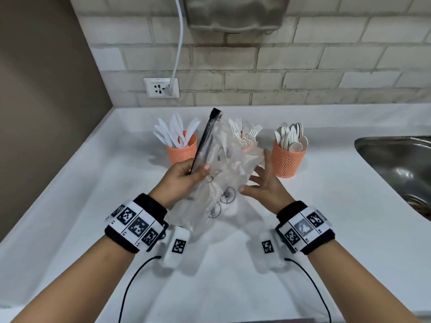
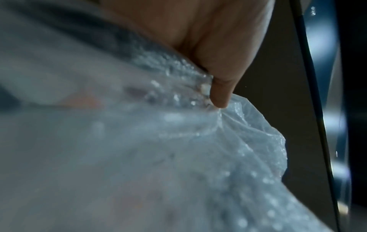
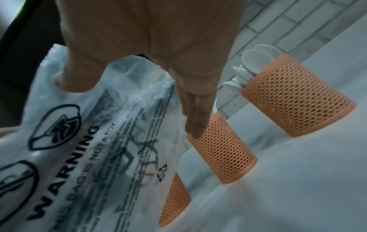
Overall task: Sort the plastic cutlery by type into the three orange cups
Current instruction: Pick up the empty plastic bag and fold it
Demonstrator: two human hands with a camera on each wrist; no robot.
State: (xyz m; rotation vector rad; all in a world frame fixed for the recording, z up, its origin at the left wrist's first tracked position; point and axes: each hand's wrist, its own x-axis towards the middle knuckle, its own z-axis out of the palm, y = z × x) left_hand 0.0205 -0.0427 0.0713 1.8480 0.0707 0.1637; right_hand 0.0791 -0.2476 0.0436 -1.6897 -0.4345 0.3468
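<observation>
Item: clear plastic bag [image 1: 217, 173] with black zip strip and printed warning; appears empty, though the film is too crumpled to be sure. Thin, limp, very light, slippery; best taken at the stiffer zip edge.

Left hand [image 1: 184, 176]: grip pinched on the bag beside the zip strip.

Right hand [image 1: 263, 183]: fingers spread and straight, touching the bag's opposite side, clasping nothing.

Beyond the grip, on the white worktop [image 1: 326, 206]: three orange mesh cups holding knives [image 1: 175, 134], forks [image 1: 245, 132] and spoons [image 1: 292, 137]. Sorting looks complete.
</observation>
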